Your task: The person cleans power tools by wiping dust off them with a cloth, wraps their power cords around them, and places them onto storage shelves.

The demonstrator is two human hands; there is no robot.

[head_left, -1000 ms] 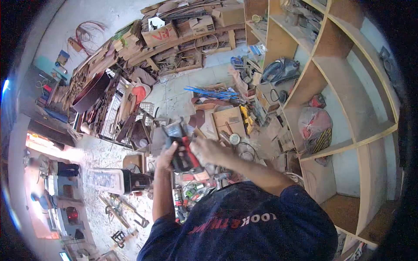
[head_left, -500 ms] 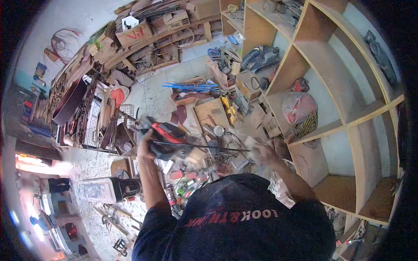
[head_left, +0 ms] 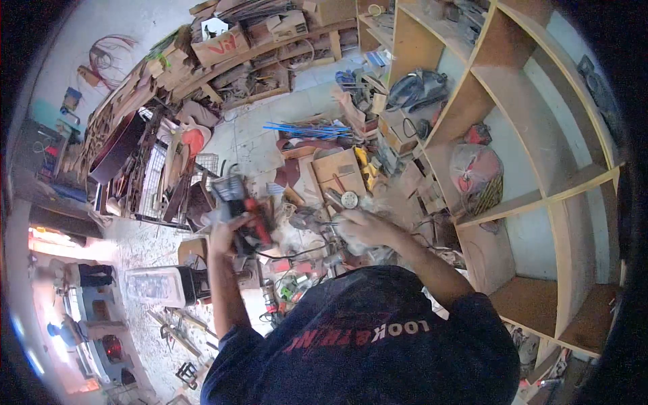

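My left hand is wrapped round a red-and-black corded power tool, held up in front of me on the left. A metallic plate shows on the tool's far side; motion blur hides its exact kind. From the tool's lower end a black power cord sags to the right, towards my right hand. That hand is closed, its fingers pointing left, and seems to grip the cord; blur hides the exact contact. Beneath both hands lies a heap of tools and parts, including a round pale disc and a green tool.
Wooden shelving rises on the right, with a bagged red item inside. Blue rods and a wooden board lie ahead. Wood offcuts line the far wall. A long pale-topped case is on the left. Another person stands far left.
The power tool has swung from lying sideways to more upright. My right hand has moved left, closer to the tool, and the cord has gone from taut to slack.
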